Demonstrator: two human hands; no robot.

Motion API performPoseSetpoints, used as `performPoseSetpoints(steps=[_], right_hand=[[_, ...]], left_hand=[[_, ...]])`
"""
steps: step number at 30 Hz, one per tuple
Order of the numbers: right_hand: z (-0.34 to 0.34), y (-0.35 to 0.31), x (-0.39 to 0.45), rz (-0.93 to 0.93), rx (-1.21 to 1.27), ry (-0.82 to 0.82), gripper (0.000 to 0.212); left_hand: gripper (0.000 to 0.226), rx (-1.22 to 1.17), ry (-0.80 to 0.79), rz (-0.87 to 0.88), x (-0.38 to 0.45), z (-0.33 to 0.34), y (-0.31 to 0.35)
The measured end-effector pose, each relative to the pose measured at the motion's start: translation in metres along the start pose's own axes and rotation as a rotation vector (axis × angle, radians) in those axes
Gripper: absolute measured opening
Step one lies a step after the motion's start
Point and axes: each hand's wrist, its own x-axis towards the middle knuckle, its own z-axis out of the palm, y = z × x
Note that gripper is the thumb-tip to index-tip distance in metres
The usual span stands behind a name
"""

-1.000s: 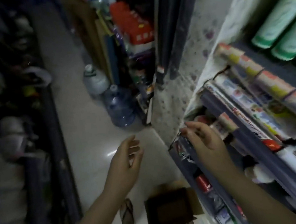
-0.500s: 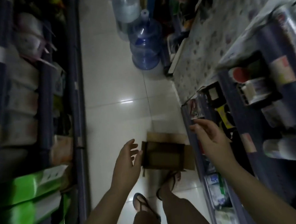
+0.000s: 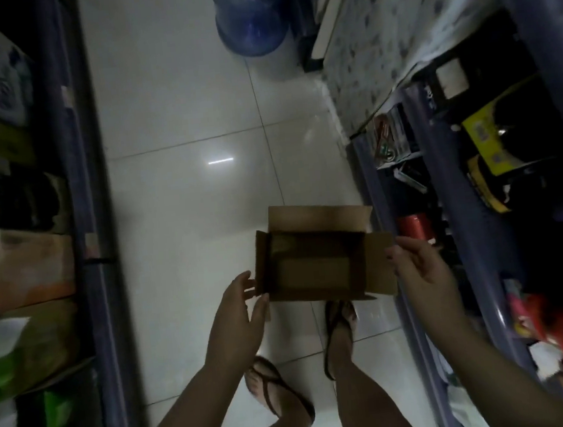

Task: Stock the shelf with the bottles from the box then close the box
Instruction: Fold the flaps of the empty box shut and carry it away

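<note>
A small brown cardboard box (image 3: 316,265) stands on the white tiled floor in front of my feet, its flaps folded outward. Its inside is dark and I see no bottle in it. My left hand (image 3: 237,317) hovers just left of the box, fingers spread, holding nothing. My right hand (image 3: 419,269) hangs above the box's right flap, fingers loosely curled and empty, beside the blue shelf (image 3: 452,217) on the right. That shelf holds dark and red items; bottles there are too blurred to make out.
A narrow aisle runs between a left shelf (image 3: 80,205) of packaged goods and the right shelf. A large blue water jug (image 3: 247,20) stands on the floor ahead. My sandalled feet (image 3: 339,324) are right behind the box.
My view has tilted from the right shelf down to the floor and box. Both hands have lowered toward the box, the right one leaving the shelf.
</note>
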Motion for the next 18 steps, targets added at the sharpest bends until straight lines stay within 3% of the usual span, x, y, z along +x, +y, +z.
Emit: performPoseSetpoints(steps=[8,11,13,18], right_hand=[[0.017,0.122,0.087,0.054,-0.143,0.143,0.034],[0.021,0.161,0.119,0.068,-0.257,0.252,0.067],[0.027,0.182,0.137,0.125,-0.278,0.265,0.073],[0.043,0.229,0.17,0.179,-0.255,0.186,0.056]], left_hand=[[0.06,0.162,0.107,0.082,0.099,0.053,-0.07],[0.073,0.153,0.137,0.081,0.133,0.071,-0.089],[0.074,0.11,0.103,0.067,0.153,0.084,-0.103],[0.04,0.008,-0.011,0.147,0.186,0.111,-0.131]])
